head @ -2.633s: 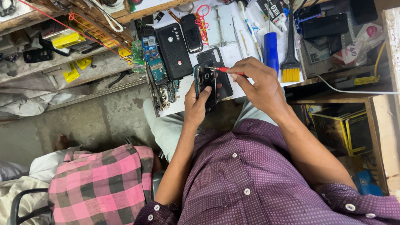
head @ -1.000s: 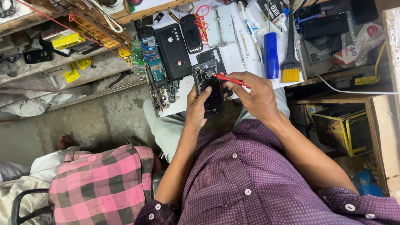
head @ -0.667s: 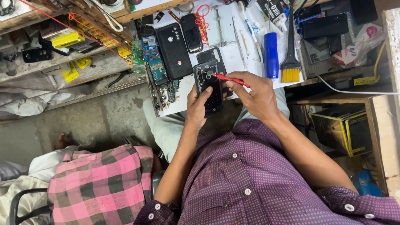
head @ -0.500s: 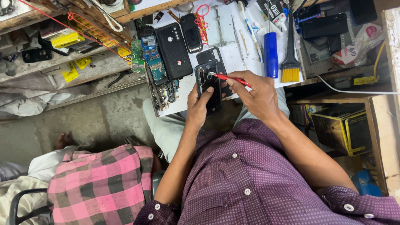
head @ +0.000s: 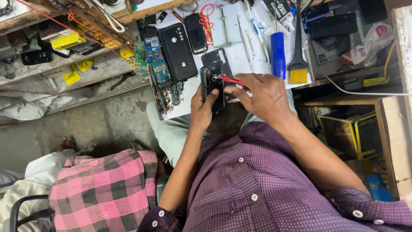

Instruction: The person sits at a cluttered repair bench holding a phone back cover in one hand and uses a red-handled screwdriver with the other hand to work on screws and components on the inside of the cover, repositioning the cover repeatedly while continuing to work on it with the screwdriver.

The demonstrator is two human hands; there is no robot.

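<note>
- Dark glass and plastic make up the phone (head: 213, 88) that your left hand (head: 203, 109) grips from below, fingers wrapped round its lower half, holding it just over the near edge of the white counter (head: 237, 56).
- Your right hand (head: 262, 96) is closed round a red-handled screwdriver (head: 229, 80), pinching it between thumb and fingertips; its tip meets the upper part of the phone.
- Your two hands sit close together, the right just to the right of the phone, each clamped on its own thing.
- Just beyond the phone, on the counter, lies a dark phone back cover (head: 217, 58), partly tucked behind the phone's top.
- Left of the phone lies a larger black phone body (head: 177, 51) face down, and beside that a smaller black phone (head: 195, 32).
- Further left of the phone, green circuit boards (head: 151, 58) stand along the counter's edge.
- Right of the phone you have a blue cylinder (head: 278, 53) lying lengthwise, and next to it a black-handled brush with yellow bristles (head: 298, 64).
- Beyond the phone, toward the far side of the counter, a loop of red wire (head: 207, 17) lies by some metal tweezers (head: 224, 25).
- Well to the near left of the phone, another person in a pink checked shirt (head: 103, 189) sits beside you.
</note>
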